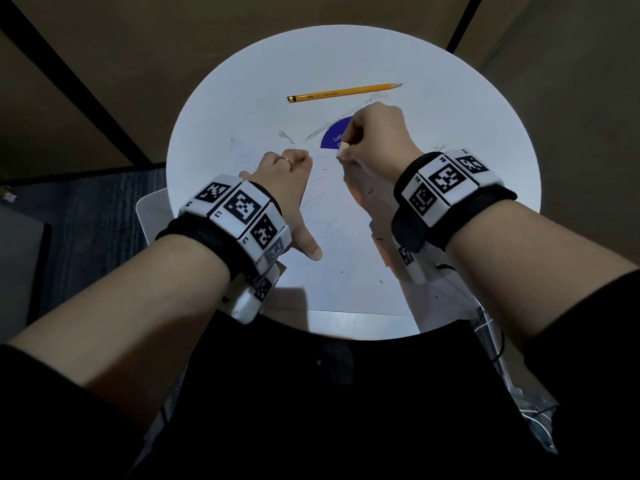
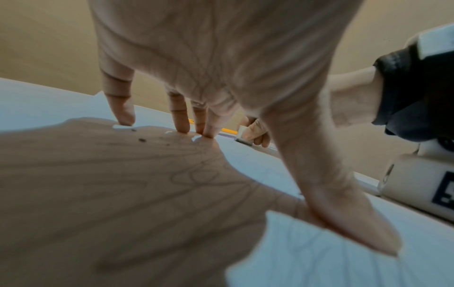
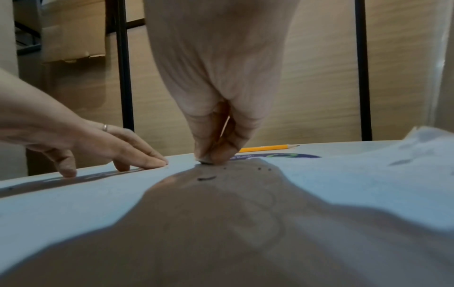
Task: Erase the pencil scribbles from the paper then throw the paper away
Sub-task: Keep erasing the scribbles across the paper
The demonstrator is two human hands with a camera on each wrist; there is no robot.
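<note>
The paper [image 1: 332, 216] lies flat on the round white table [image 1: 485, 140], right in front of me, with faint pencil loops across its middle and dark eraser crumbs [image 3: 206, 178] scattered over it. It looks like a thin, light sheet that would slide or buckle under rubbing, so I pin it rather than grip it: my left hand [image 1: 287, 188] is spread out with straight fingers [image 2: 183, 118] and thumb pressing down on the sheet's left part. My right hand [image 1: 375, 140] pinches a small white eraser [image 1: 342, 150] between thumb and fingertips, its lower face touching the sheet near the far edge. Over on my right the sheet's corner [image 3: 427, 139] lifts off the table; I judge that a hard stroke there could crease or tear it, so short strokes away from my holding hand seem safest. For throwing it away later, any edge would do, since it should crumple easily. Beyond the sheet a blue round sticker [image 1: 334, 135] shows on the tabletop, and farther still lies a yellow pencil [image 1: 344, 92], well apart from both hands.
</note>
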